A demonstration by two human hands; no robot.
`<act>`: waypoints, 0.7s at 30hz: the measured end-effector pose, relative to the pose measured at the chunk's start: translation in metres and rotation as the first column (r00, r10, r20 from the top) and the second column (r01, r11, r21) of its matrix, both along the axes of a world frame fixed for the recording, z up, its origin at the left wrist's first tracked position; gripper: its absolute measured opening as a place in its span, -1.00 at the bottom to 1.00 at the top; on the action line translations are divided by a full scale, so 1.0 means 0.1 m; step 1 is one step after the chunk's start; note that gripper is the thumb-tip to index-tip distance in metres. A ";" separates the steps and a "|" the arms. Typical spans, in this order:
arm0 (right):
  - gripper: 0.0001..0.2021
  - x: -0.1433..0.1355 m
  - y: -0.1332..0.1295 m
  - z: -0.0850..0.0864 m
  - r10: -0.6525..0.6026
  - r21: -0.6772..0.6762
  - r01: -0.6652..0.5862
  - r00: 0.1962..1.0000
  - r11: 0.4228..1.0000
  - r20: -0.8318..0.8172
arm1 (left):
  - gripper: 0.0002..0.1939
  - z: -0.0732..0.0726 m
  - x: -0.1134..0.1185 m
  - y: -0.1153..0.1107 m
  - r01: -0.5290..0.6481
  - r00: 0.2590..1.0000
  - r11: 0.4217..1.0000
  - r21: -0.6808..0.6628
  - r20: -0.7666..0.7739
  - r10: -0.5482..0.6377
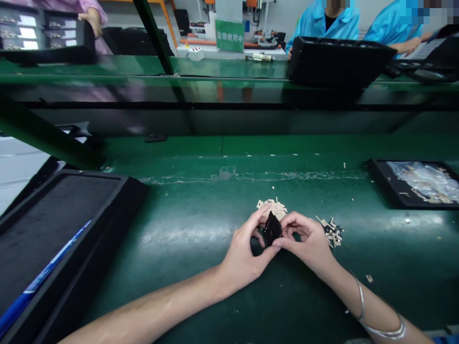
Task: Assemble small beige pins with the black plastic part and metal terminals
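Note:
Near the middle of the green table, my left hand (247, 246) holds a small black part (272, 229) between its thumb and fingers. The part is tilted up, with a pointed corner at the top. My right hand (304, 239) pinches at the right edge of the same part, its thumb and fingertips close together; whether a smaller piece sits between them is too small to tell. Just behind the hands lies a pile of small beige pieces (276, 208). Right of my right hand is a second pile of beige and black pieces (333, 232).
A black foam tray (82, 191) with a blue strip (46, 277) stands at the left. At the right, a black tray (390, 191) holds plastic bags. Across a raised green shelf (215, 69), people in blue and pink clothing handle black cases. A green post rises at the left.

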State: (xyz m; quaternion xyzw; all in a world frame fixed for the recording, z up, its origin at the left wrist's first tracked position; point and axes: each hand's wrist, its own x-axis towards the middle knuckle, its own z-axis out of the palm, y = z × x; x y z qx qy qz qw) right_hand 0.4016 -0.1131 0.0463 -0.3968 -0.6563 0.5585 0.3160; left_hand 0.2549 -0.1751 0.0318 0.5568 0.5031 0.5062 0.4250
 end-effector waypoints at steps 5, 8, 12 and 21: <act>-0.79 0.01 0.00 0.00 0.007 -0.035 -0.008 1.000 0.999 -0.014 | -0.42 0.03 0.00 -0.02 -0.048 0.995 0.999 0.003 -0.086 0.048; -0.84 0.02 0.00 -0.02 -0.035 0.015 0.035 0.999 0.999 0.016 | -0.45 0.02 0.01 -0.02 -0.071 0.991 0.997 0.000 -0.115 0.070; -0.87 0.03 -0.02 -0.02 -0.063 0.114 0.052 0.994 0.992 0.094 | -0.46 -0.01 0.01 -0.03 -0.079 0.986 0.997 0.016 -0.147 0.080; -0.68 0.06 -0.02 0.00 -0.066 0.106 0.055 0.992 0.993 0.104 | -0.46 -0.01 0.00 -0.01 -0.036 0.978 0.997 0.075 -0.201 0.050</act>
